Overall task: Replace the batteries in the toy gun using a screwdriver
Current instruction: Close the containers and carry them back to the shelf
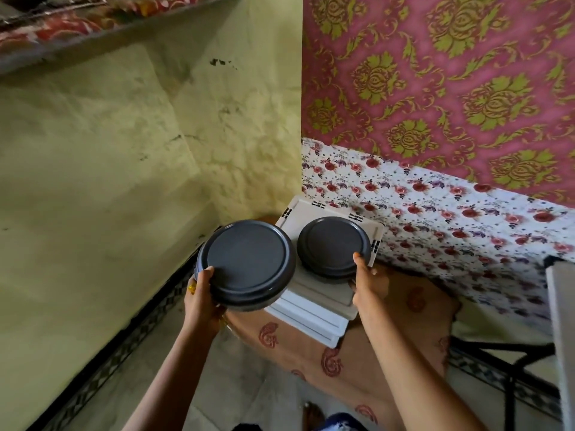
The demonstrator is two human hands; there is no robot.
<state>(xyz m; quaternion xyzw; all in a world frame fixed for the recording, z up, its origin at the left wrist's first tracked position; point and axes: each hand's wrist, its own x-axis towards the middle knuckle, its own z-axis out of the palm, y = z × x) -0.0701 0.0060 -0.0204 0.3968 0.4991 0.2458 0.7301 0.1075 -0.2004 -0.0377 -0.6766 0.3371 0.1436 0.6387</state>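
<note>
Left hand (202, 293) grips one grey lidded tin (245, 269) by its near rim, tilted, so it may slip; right hand (368, 281) clasps the other tin (334, 245) atop stacked white trays (311, 318)

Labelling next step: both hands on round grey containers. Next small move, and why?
Likely lift the right container off the white trays: the left hand holds the left container raised beside them, the right hand grips it resting there, and neither task item is in view.
</note>
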